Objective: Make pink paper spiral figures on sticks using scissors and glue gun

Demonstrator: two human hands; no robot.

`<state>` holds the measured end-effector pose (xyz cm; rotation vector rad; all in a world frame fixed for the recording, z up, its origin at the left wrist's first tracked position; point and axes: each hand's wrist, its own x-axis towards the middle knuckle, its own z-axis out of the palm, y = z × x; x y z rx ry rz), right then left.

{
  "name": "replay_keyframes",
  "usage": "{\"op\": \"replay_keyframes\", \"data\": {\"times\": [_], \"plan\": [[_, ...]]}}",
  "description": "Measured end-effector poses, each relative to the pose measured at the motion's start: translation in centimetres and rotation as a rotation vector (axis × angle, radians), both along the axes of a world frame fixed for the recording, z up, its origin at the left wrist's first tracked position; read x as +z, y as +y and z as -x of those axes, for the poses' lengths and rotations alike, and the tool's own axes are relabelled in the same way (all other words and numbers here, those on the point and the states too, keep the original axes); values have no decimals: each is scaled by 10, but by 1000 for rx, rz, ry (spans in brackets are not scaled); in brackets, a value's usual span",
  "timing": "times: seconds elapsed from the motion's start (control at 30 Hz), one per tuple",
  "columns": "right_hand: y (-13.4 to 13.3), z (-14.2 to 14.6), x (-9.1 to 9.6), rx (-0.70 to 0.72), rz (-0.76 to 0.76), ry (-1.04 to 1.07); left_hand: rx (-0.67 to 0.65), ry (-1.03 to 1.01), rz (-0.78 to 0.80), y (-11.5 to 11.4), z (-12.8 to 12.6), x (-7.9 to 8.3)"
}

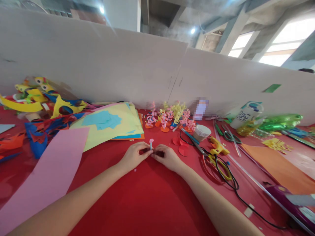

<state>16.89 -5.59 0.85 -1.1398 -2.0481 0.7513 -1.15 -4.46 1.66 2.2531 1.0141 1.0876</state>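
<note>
Over the red table, a small light-blue paper stem [151,146] stands upright with a pink paper curl [151,140] at its top. My left hand [136,155] pinches the stem near its lower end between thumb and fingers. From the other side, the closed fingertips of my right hand [169,158] meet the left ones at the stem's base. How much of it each hand grips is partly hidden. Just behind stand several curly pink and yellow paper plants [169,116] on round orange bases. Red paper circles [182,150] lie beyond my right hand.
Left are stacked coloured sheets [123,123], a long pink sheet [56,164] and paper scraps. Right are scissors [221,167], a yellow glue gun [218,146] with black cable, a white cup [202,132], a white bottle [246,114] and orange paper [278,164]. A white partition [98,62] rises behind.
</note>
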Motion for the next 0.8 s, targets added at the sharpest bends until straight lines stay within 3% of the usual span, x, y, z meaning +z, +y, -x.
{"op": "replay_keyframes", "data": {"times": [0.8], "plan": [[1,2,-3,-17,-29,-76,-5,-1,-31,-3,-2,1]]}}
